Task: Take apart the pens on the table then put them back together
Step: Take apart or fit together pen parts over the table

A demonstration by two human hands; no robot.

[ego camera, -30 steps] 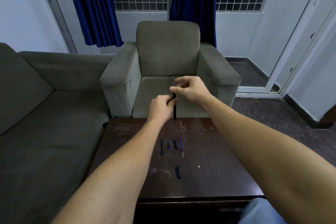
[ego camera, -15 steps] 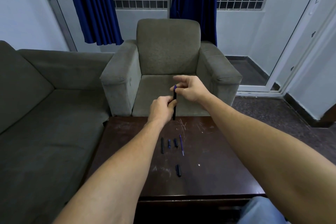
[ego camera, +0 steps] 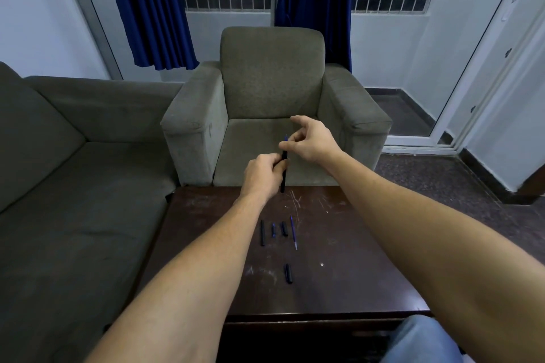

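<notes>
**Inspector A:** We record both arms extended over the dark wooden surface [ego camera: 339,244]. The left hand [ego camera: 261,172] is closed around a black pen barrel [ego camera: 283,174], held roughly upright above the far edge of the surface. Do we agree on the right?

**Inspector B:** We do. The right hand [ego camera: 312,138] sits at the top of the same barrel, thumb and forefinger pinched at a blue tip [ego camera: 285,137] that stands out of its upper end; the other fingers are loosely spread. We cannot tell whether the blue part is seated or partly out.

**Inspector A:** Noted. On the surface, near its middle, we count four loose parts in a row, left to right: a long black barrel piece [ego camera: 262,233], a short blue piece [ego camera: 273,230], a short black piece [ego camera: 284,229] and a thin blue refill [ego camera: 293,232]. They lie side by side, apart from one another, each pointing near to far.

**Inspector B:** A fifth part, a black cap [ego camera: 288,273], lies alone nearer to us, well apart from the row.

**Inspector A:** Surroundings: a grey armchair [ego camera: 272,76] beyond the far edge, a grey sofa [ego camera: 73,156] on the left, blue curtains [ego camera: 150,6] at grilled windows behind. The surface shows pale scratches [ego camera: 295,200] at its far side.
</notes>
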